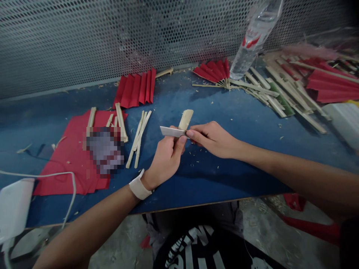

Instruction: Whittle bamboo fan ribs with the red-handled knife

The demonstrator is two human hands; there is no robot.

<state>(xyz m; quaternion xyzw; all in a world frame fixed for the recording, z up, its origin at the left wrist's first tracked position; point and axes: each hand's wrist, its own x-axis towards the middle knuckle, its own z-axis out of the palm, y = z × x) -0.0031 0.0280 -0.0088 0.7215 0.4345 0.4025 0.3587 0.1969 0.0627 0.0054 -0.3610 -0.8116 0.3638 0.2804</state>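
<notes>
My left hand (166, 158) is closed around the lower end of a pale bamboo strip (186, 118), whose wide end points up and away from me. A flat metal blade (171, 131) lies across the strip just above my left fingers. My right hand (214, 140) pinches the blade's right end between thumb and fingers, close to my left thumb. Both hands meet over the blue tabletop (196, 168); the lower part of the strip is hidden by my fingers. Left of them lie several thin bamboo sticks (137, 138), crossed over one another.
Red paper sheets (75, 149) lie at left under bamboo pieces and a pixelated item (106, 151). Pleated red paper (134, 89) and a small red fan (214, 71) stand behind. A water bottle (254, 41) and bamboo strips (288, 93) are at right; a white box (15, 209) with a cable is left.
</notes>
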